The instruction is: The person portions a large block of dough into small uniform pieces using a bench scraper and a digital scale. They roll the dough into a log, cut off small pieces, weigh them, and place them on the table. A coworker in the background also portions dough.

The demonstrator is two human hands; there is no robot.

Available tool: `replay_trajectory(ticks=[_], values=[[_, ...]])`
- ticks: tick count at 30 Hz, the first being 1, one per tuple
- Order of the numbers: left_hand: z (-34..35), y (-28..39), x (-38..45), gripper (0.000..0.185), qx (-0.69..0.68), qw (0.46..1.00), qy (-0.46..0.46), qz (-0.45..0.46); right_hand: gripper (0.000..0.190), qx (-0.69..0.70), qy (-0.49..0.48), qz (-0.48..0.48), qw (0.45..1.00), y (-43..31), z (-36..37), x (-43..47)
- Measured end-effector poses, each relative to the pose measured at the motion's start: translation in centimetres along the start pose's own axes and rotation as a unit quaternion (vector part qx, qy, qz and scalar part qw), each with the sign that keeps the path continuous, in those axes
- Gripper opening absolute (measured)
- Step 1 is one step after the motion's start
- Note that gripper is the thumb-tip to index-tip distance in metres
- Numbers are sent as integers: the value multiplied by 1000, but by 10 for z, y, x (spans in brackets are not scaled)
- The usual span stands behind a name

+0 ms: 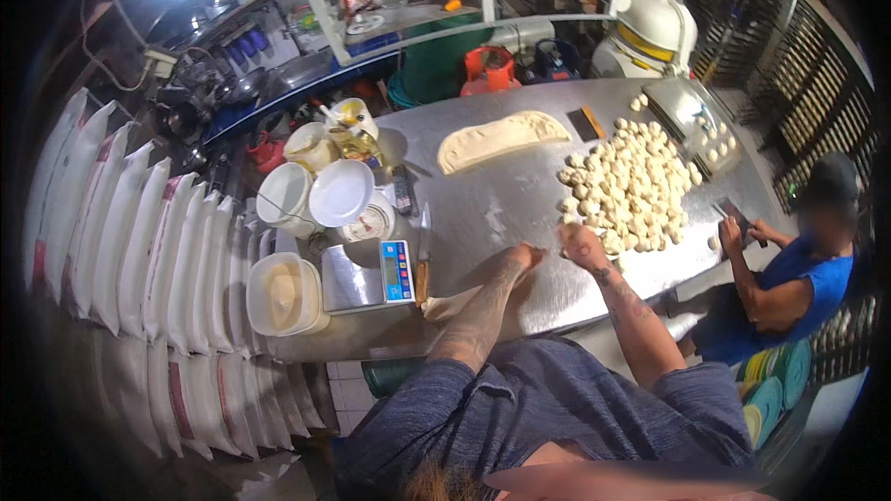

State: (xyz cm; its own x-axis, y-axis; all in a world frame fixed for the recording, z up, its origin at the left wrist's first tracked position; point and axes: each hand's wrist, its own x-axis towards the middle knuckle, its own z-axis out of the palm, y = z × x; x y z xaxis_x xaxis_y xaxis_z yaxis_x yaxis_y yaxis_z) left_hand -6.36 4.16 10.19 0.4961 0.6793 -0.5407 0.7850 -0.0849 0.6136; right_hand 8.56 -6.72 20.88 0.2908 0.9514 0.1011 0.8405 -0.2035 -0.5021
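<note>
On the steel worktable (pixel 487 202), my left hand (pixel 530 255) rests low over the surface, its fingers partly hidden. A strip of dough (pixel 452 305) lies beside my left forearm, near the table edge. My right hand (pixel 583 246) is curled at the lower left edge of a large pile of dough balls (pixel 626 181); whether it holds a piece cannot be told. Farther back lies a long slab of dough (pixel 505 139), with a dough scraper (pixel 587 124) to its right. A knife with a wooden handle (pixel 422 271) lies beside the digital scale (pixel 369 277).
A co-worker (pixel 786 271) in blue handles a dark tool at the table's right end, near a metal tray (pixel 686 118). Plastic tubs (pixel 285 198), a dial scale (pixel 369 223) and a container of pale powder (pixel 284 296) stand left. White sacks (pixel 139 223) line the left side.
</note>
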Motion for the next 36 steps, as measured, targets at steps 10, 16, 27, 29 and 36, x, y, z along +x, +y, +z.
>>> replay_trajectory(ticks=[10, 16, 27, 29, 36], values=[[6, -29, -48, 53, 49, 995, -5, 81, 41, 206, -10, 123, 971, 0, 101, -39], [37, -37, -44, 39, 120, 988, 61, 73, 41, 8, -79, 104, 991, -19, 95, -28], [-6, -11, -34, 63, -10, 997, -29, 74, 34, -116, 203, -53, 971, 3, 16, -28], [-2, -19, -55, 74, 15, 980, 10, 196, 37, 22, -43, 32, 998, 0, 38, -30], [-13, -53, -58, 44, 156, 986, 11, 64, 43, 200, 56, 150, 967, -35, 121, -51]])
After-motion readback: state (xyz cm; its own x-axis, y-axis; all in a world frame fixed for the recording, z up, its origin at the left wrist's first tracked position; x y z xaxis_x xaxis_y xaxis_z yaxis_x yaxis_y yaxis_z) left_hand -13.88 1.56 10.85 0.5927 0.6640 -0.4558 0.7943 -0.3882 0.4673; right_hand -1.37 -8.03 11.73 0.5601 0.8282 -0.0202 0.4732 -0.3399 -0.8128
